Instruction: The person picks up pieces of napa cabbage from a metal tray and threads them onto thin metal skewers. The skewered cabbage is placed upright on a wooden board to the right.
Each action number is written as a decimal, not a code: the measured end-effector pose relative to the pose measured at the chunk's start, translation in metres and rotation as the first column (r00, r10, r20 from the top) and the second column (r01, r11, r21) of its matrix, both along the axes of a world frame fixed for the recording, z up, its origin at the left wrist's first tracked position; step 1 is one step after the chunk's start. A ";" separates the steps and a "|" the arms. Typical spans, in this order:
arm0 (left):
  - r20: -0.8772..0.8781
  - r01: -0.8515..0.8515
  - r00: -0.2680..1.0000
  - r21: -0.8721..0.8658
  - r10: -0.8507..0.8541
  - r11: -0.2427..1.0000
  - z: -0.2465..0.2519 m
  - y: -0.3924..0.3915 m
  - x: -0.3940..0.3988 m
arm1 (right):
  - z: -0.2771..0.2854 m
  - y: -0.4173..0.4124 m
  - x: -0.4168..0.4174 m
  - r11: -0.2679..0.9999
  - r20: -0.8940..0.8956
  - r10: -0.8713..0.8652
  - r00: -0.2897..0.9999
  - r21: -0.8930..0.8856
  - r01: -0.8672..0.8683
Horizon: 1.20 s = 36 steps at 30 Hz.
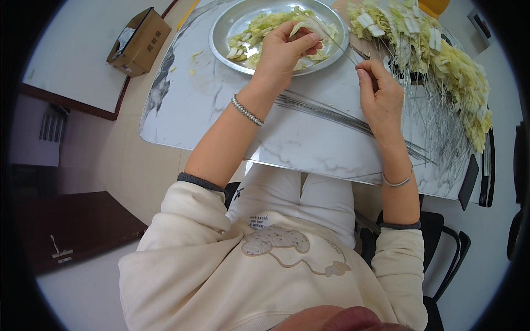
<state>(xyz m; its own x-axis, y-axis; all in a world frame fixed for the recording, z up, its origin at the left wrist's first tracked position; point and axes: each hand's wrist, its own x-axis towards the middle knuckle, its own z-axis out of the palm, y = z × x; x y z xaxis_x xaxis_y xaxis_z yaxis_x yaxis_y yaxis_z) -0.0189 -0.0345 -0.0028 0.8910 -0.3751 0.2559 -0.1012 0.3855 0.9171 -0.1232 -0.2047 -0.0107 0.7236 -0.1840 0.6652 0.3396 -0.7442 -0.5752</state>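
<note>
My left hand (292, 47) pinches a pale cabbage leaf (310, 25) above a round metal tray (215, 47). Loose pieces of cabbage (252, 35) lie in that tray. Between the fingertips of my right hand (380, 89) is a thin metal skewer (347, 53), which slants up and left to the leaf; my left fingers hide part of the leaf, so how far the skewer runs into it I cannot tell. Under my forearms a bundle of bare metal skewers (327, 113) lies across the marble-patterned table (215, 116).
Many skewers loaded with cabbage (455, 74) are heaped at the right, their bare ends (439, 132) fanning towards me. Small cabbage scraps (192, 72) dot the tabletop at left. A cardboard box (143, 43) stands beyond the left edge. A black chair (439, 248) is at lower right.
</note>
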 end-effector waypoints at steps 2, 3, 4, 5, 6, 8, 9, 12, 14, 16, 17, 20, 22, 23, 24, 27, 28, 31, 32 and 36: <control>-0.002 0.021 1.000 0.004 -0.021 1.000 0.000 0.002 0.001 | -0.001 0.000 0.001 1.000 0.020 0.007 1.000 -0.007 -0.007; -0.002 0.044 0.999 0.011 -0.044 0.999 0.000 0.002 0.002 | 0.000 -0.001 0.001 1.000 0.023 0.001 1.000 -0.012 -0.001; -0.003 0.068 0.998 0.017 -0.068 0.998 0.000 0.002 0.002 | 0.000 -0.002 0.001 1.000 0.027 -0.005 1.000 -0.018 0.005; -0.010 0.051 0.999 0.032 -0.051 0.998 0.000 0.003 0.001 | 0.000 -0.001 0.000 1.000 0.022 0.001 1.000 -0.018 0.000; -0.016 0.036 0.999 0.047 -0.035 0.998 0.002 0.003 0.000 | 0.000 -0.001 0.000 1.000 0.018 0.005 1.000 -0.018 -0.005; -0.020 0.025 1.000 0.076 -0.024 0.997 0.002 0.004 0.000 | -0.001 0.001 0.000 1.000 0.016 0.012 1.000 -0.015 -0.011; -0.024 0.028 0.999 0.083 -0.026 0.996 0.003 0.005 0.000 | -0.002 0.002 0.000 1.000 0.021 0.014 1.000 -0.011 -0.014; 0.006 0.033 0.999 0.171 -0.035 0.985 0.006 0.008 0.002 | -0.002 0.000 0.002 1.000 0.061 0.010 0.998 -0.028 -0.008; 0.082 0.026 0.995 0.314 -0.054 0.949 0.014 0.016 0.006 | -0.002 -0.002 0.002 1.000 0.092 -0.013 0.996 -0.025 0.015; 0.272 -0.154 0.961 0.350 0.057 0.924 0.005 0.022 0.018 | -0.001 -0.002 0.003 0.999 0.121 -0.036 0.992 0.006 0.036; 0.365 -0.245 0.925 0.354 0.108 0.902 0.001 0.025 0.022 | 0.000 -0.003 0.003 0.999 0.104 -0.048 0.993 0.004 0.048; 0.513 -0.411 0.858 0.681 0.006 0.606 0.003 0.037 0.025 | 0.001 -0.006 0.003 0.997 0.080 -0.079 0.994 -0.004 0.079; 0.493 -0.385 0.865 0.774 -0.097 0.502 0.008 0.040 0.020 | 0.001 -0.006 0.003 0.997 0.095 -0.074 0.993 -0.010 0.075; 0.477 -0.373 0.866 0.815 -0.148 0.444 0.010 0.041 0.019 | 0.000 -0.006 0.003 0.997 0.081 -0.074 0.994 -0.003 0.074; 0.501 -0.393 0.849 0.813 -0.169 0.430 0.008 0.042 0.020 | 0.000 -0.005 0.002 0.997 0.067 -0.071 0.995 0.005 0.071; 0.561 -0.454 0.797 0.801 -0.223 0.391 0.000 0.045 0.023 | 0.000 -0.005 0.003 0.998 0.063 -0.064 0.996 0.002 0.064; 0.578 -0.474 0.782 0.794 -0.232 0.380 -0.001 0.044 0.024 | -0.001 -0.005 0.004 0.998 0.067 -0.061 0.996 -0.004 0.061; 0.568 -0.464 0.793 0.797 -0.220 0.386 -0.004 0.044 0.028 | 0.000 -0.004 0.002 0.998 0.035 -0.063 0.997 0.002 0.063; 0.554 -0.449 0.806 0.802 -0.209 0.395 -0.005 0.044 0.029 | 0.000 -0.003 0.002 0.998 0.027 -0.063 0.998 0.005 0.063; 0.583 -0.467 0.808 0.723 -0.085 0.510 -0.003 0.044 0.031 | -0.001 -0.004 0.003 0.998 0.031 -0.058 0.998 0.001 0.058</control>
